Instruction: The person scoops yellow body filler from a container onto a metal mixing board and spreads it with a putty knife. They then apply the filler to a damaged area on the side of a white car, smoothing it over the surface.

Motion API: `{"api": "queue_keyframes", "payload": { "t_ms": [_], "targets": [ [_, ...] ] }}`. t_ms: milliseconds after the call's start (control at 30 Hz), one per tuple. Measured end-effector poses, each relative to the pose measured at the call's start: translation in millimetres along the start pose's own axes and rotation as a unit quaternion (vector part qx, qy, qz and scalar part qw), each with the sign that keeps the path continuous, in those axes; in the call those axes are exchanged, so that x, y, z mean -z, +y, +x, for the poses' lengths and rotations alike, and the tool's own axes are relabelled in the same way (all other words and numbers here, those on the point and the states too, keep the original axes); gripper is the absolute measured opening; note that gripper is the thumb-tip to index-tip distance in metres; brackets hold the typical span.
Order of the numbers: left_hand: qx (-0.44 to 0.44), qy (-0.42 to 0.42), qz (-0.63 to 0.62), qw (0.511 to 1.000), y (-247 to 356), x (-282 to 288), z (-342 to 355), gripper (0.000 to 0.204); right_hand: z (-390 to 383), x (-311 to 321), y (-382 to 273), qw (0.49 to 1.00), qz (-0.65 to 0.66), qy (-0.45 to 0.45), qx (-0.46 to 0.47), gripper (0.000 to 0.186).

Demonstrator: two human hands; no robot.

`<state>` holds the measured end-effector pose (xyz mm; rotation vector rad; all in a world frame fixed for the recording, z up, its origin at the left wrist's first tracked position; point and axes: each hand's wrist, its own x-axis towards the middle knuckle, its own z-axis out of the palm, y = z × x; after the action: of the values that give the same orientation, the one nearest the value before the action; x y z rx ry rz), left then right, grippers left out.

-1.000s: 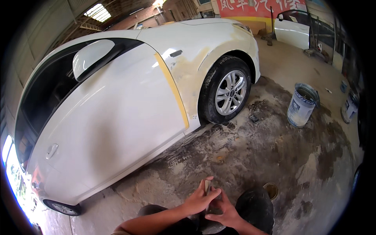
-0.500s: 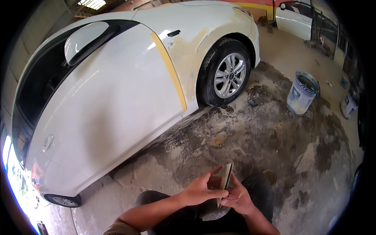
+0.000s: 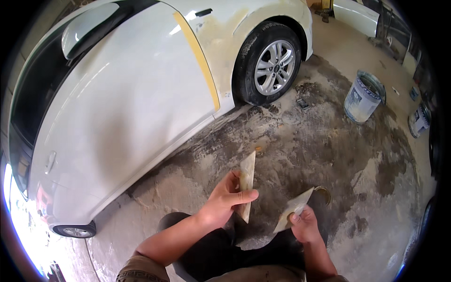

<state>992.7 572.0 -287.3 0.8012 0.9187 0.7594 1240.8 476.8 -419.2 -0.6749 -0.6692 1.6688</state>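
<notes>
Above grey concrete (image 3: 343, 155), 2 flat beige plates (image 3: 247, 178) are held apart.
Pinched by half-curled left hand (image 3: 222, 200) and right hand (image 3: 306, 226), 1 each; steadiness seems needed.

The car (image 3: 127, 113) was white, with pale yellow blotches on its fender (image 3: 223, 49) and one deeper yellow strip (image 3: 199, 61). Its tyre (image 3: 244, 70) was black, its wheel (image 3: 276, 68) silver. One flat plate (image 3: 247, 174) was cream with yellowish smears; the other plate (image 3: 292, 207) was a mottled greyish cream. The floor (image 3: 300, 160) mixed grey and brown with dark stains. The sleeve (image 3: 143, 269) was brown with a dark angular border, the trousers (image 3: 206, 254) black.
</notes>
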Motion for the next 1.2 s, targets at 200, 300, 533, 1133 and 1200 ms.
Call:
{"api": "queue_keyframes", "payload": {
  "t_ms": [200,300,533,1133,1200],
  "targets": [
    [-0.118,0.067,0.062,0.989,-19,-3,-1,0.044,15,-8,-9,0.993,0.098,0.061,0.028,0.030],
    [-0.113,0.089,0.085,0.986,-25,-3,-3,0.032,17,-6,-13,0.977,0.169,0.127,0.026,0.031],
    [-0.082,0.128,0.106,0.983,-30,-11,-8,0.024,18,44,-13,0.971,0.227,-0.031,0.066,0.028],
    [-0.052,0.026,0.092,0.994,-24,-13,-10,0.044,-11,94,-90,0.963,0.096,0.252,0.004,0.066],
    [-0.040,0.034,0.093,0.994,-25,-10,-13,0.045,-27,131,-92,0.957,-0.026,0.282,-0.067,0.060]
  ]
}}
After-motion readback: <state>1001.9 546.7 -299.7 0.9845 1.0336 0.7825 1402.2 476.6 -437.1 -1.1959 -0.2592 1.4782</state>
